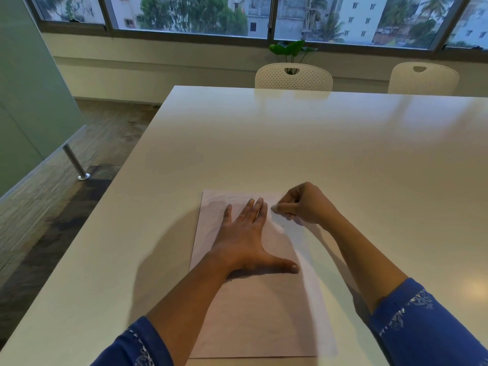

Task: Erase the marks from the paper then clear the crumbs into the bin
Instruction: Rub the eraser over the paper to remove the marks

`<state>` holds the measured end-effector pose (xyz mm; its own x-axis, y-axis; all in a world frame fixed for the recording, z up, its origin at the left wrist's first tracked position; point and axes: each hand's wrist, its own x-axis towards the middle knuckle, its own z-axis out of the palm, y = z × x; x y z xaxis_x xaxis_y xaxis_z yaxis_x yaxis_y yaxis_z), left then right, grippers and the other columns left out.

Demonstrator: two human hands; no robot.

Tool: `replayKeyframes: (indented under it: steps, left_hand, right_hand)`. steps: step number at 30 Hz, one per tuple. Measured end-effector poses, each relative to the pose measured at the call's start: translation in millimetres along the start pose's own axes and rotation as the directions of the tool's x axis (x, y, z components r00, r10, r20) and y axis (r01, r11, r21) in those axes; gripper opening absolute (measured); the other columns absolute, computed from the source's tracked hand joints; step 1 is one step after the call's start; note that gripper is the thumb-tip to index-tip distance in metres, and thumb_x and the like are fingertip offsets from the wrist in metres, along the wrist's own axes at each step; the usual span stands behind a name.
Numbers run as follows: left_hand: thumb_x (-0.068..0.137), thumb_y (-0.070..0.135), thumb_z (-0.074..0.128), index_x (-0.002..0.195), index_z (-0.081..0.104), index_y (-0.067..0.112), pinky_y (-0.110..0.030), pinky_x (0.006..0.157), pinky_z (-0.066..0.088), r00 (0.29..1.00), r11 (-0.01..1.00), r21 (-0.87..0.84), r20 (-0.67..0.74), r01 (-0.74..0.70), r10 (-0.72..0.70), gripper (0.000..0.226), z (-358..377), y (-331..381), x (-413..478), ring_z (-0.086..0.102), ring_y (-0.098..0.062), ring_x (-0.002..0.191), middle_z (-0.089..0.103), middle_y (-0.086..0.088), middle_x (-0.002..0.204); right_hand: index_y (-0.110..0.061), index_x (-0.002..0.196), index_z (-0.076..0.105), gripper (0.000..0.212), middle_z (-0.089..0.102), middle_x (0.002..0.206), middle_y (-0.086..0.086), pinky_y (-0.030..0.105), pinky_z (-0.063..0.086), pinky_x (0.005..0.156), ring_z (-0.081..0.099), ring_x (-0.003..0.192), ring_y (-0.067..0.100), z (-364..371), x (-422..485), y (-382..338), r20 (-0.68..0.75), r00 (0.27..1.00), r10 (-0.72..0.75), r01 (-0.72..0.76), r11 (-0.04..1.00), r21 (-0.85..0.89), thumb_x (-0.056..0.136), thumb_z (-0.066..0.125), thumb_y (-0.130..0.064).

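In the head view, a sheet of paper (264, 313) is lying flat on the white tabletop (290, 141), its near edge sitting just inside the near edge of the tabletop and its left side running close to the left edge.

The left hand (245, 241) is pressing down on the far half of the sheet, palm flat, fingers straight and close together, pointing toward the far edge, with the thumb stretching out to the right.

The right hand (303, 204) is resting at the far right corner of the sheet. Its fingers are curling inward and pinching a small pale piece (274, 207) against the paper just beside the left fingertips; blur is keeping me from telling what the piece is.

Faint grey marks (219, 199) are showing near the sheet's far left corner, and a few dark crumbs (282, 226) are lying on the paper between the two hands.

Blue patterned sleeves (422, 320) are covering both forearms up from the elbows.

Two white perforated chairs (293, 76) are standing at the far edge of the tabletop, and a green plant (291, 50) is rising behind the left one, under the window (184, 14).
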<state>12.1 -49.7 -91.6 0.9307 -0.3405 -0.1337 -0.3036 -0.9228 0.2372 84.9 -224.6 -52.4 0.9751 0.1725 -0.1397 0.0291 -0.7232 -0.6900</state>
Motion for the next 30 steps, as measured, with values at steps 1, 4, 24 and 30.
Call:
replayKeyframes:
  steps: [1,4,24,30]
  left_hand:
    - [0.049,0.106,0.033,0.156,-0.02,0.024,-0.056,0.119,-0.014,1.0,1.0,0.003,0.003,0.003,-0.003,0.145,0.1,0.0,0.4,-0.03,-0.01,0.147,-0.027,0.009,0.163]
    - [0.048,0.106,0.034,0.155,-0.021,0.024,-0.056,0.119,-0.014,1.0,1.0,0.002,0.009,0.012,-0.013,0.145,0.4,0.7,0.9,-0.03,-0.01,0.146,-0.027,0.009,0.162]
    - [0.046,0.107,0.029,0.156,-0.02,0.023,-0.054,0.119,-0.015,1.0,1.0,-0.016,0.007,-0.007,0.007,0.147,-1.3,0.7,-1.2,-0.029,-0.008,0.146,-0.027,0.009,0.162]
    - [0.052,0.105,0.037,0.156,-0.019,0.023,-0.055,0.12,-0.014,1.0,1.0,-0.008,0.002,0.001,-0.001,0.144,-1.4,1.3,-2.2,-0.028,-0.009,0.147,-0.027,0.009,0.162]
  right_hand:
    - [-0.007,0.073,0.074,0.027,0.071,0.063,0.007,0.021,0.048,0.051,0.058,0.049,0.016,-0.2,1.2,2.1,-0.028,1.0,-0.003,0.004,0.999,0.043,0.082,0.078,-0.032]
    - [-0.004,0.073,0.073,0.026,0.07,0.063,0.01,0.02,0.046,0.047,0.057,0.047,0.017,2.9,7.3,8.5,-0.226,0.974,-0.022,0.045,0.994,0.095,0.083,0.078,-0.027]
    - [-0.007,0.071,0.075,0.025,0.071,0.062,0.01,0.019,0.045,0.045,0.057,0.046,0.015,-7.6,-17.6,10.9,-0.155,0.986,0.056,-0.041,0.994,0.099,0.076,0.083,-0.031]
    - [-0.005,0.073,0.075,0.022,0.072,0.068,0.009,0.013,0.035,0.043,0.053,0.044,0.007,-7.0,-7.1,15.5,-0.343,0.939,0.017,0.012,0.997,0.082,0.08,0.08,-0.026]
